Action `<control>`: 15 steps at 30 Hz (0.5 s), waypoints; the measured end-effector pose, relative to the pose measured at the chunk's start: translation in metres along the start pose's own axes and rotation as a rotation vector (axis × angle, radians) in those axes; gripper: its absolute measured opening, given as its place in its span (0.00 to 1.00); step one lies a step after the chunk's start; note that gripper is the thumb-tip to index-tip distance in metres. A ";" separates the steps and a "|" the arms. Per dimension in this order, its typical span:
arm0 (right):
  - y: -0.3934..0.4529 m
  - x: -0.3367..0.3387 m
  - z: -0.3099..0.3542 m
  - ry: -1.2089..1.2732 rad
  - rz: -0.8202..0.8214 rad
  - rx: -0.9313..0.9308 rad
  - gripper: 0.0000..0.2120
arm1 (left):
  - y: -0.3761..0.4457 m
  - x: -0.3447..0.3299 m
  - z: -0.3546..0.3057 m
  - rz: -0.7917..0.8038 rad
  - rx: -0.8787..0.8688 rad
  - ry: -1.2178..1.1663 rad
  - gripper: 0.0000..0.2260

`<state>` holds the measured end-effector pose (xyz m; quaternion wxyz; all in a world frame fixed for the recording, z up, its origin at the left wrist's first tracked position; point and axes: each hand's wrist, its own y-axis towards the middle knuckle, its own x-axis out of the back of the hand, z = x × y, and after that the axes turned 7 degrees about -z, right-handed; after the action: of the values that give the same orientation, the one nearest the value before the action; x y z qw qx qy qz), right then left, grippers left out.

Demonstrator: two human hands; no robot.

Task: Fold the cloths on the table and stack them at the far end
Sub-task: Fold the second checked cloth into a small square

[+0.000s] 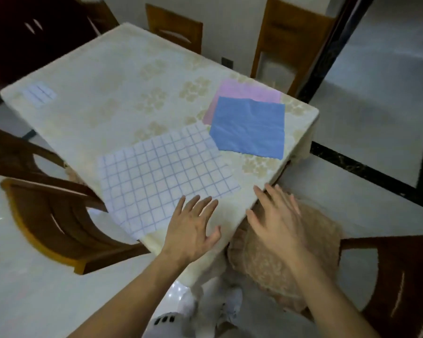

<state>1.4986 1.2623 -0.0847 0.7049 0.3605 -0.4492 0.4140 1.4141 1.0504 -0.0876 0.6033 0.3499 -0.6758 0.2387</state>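
Observation:
A white cloth with a blue grid [164,176] lies flat and unfolded near the table's front edge. To its right a blue cloth [249,128] lies flat, overlapping a pink cloth [244,93] beneath it. A small folded grid cloth [39,95] sits at the far left corner. My left hand [193,228] reaches over the table's near corner with fingers spread, its fingertips at the front edge of the large grid cloth. My right hand [276,215] hovers with spread fingers beside the table's near-right edge, holding nothing.
The table [112,76] wears a cream floral tablecloth. Wooden chairs [59,220] stand around it: near left, two at the far side, one at the near right [398,276]. A lace-covered seat cushion [286,259] lies under my right hand.

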 end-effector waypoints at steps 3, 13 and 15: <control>0.018 -0.016 0.009 0.018 0.057 0.090 0.31 | -0.014 -0.004 0.018 0.012 0.117 0.027 0.27; 0.074 -0.083 0.054 0.028 -0.005 0.582 0.22 | -0.061 -0.013 0.102 -0.017 0.367 0.073 0.24; 0.081 -0.097 0.057 0.023 -0.028 0.689 0.20 | -0.065 -0.019 0.120 -0.022 0.368 0.070 0.23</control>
<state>1.3814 1.2194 -0.1448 0.5524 0.5788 -0.2700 0.5357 1.3867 0.9231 -0.1321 0.5547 0.4533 -0.5954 0.3639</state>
